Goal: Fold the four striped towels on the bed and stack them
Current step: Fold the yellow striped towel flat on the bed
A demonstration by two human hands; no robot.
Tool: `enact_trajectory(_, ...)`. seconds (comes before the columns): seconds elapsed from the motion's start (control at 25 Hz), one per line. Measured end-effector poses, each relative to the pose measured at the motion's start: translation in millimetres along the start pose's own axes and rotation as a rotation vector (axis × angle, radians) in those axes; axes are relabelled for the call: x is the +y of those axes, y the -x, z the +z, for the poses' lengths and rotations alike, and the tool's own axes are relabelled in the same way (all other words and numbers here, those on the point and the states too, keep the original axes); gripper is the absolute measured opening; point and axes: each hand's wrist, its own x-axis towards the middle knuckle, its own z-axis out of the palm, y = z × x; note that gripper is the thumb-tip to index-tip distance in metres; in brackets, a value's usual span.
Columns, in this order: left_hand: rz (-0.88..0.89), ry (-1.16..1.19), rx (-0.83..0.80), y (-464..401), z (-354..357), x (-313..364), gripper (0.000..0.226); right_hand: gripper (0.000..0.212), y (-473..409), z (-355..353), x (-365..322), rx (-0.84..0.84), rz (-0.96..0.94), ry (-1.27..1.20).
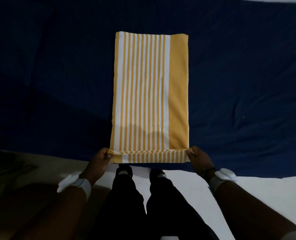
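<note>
At the near bed (57, 84) edge, I pinch the striped towel (149, 87) by its near corners, left hand (101, 157) and right hand (198, 157). Partly folded lengthwise; no other towels or stack visible.

Striped towel (143, 92) in both hands' grip

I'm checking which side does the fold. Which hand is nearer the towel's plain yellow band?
Right. The right hand pinches the near corner of the towel at the plain yellow band; the left hand pinches the opposite near corner, across the stripes.
</note>
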Motion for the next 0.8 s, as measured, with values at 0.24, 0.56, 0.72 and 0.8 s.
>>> enact_trajectory(0.24,0.002,-0.086,-0.049,-11,-6,-27,0.016,0.030,15,25,3,-0.059,0.070,0.041)
enact_trajectory(0.56,0.336,0.040,0.304,-64,-16,39,0.014,0.010,-37,-9,-55,0.378,-0.077,-0.270)
enact_trajectory(0.72,0.392,0.011,0.388,-109,-9,59,0.027,0.013,-83,-8,-67,0.482,-0.083,-0.364)
enact_trajectory(0.8,0.373,0.021,0.396,-125,-5,64,0.030,0.018,-97,-7,-70,0.507,-0.063,-0.420)
